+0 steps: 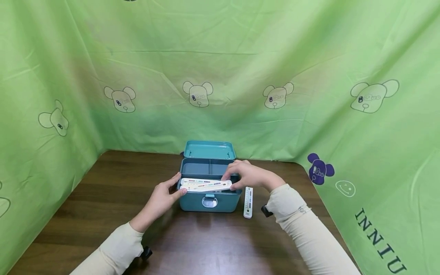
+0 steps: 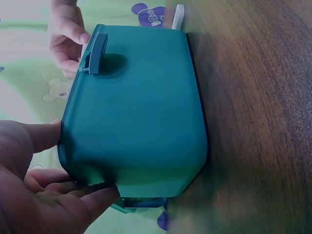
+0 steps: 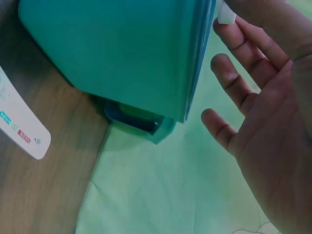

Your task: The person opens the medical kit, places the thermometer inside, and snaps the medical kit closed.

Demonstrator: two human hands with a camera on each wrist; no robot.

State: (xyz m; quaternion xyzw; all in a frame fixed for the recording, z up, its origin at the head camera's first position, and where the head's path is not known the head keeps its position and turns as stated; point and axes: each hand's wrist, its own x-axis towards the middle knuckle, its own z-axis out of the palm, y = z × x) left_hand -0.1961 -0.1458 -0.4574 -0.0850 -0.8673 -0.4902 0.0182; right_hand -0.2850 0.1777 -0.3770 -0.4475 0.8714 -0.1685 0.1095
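A teal storage box (image 1: pixel 192 204) stands on the table with its lid (image 1: pixel 209 149) raised at the back. White thermometers (image 1: pixel 202 182) with printed scales lie across its front opening. My right hand (image 1: pixel 249 175) pinches the right end of the front thermometer (image 1: pixel 206 187) between thumb and fingers; in the right wrist view its white tip (image 3: pixel 225 13) shows there. At the box's left end, my left hand (image 1: pixel 163 198) grips the corner, thumb at the front rim and fingers along the side. The left wrist view shows this left hand (image 2: pixel 48 180) against the box (image 2: pixel 136 112).
Another white thermometer (image 1: pixel 248 202) lies on the brown table (image 1: pixel 137 183), just right of the box. A divided tray (image 1: pixel 196 167) sits at the back of the box. Green printed cloth (image 1: pixel 240 126) hangs behind and on both sides.
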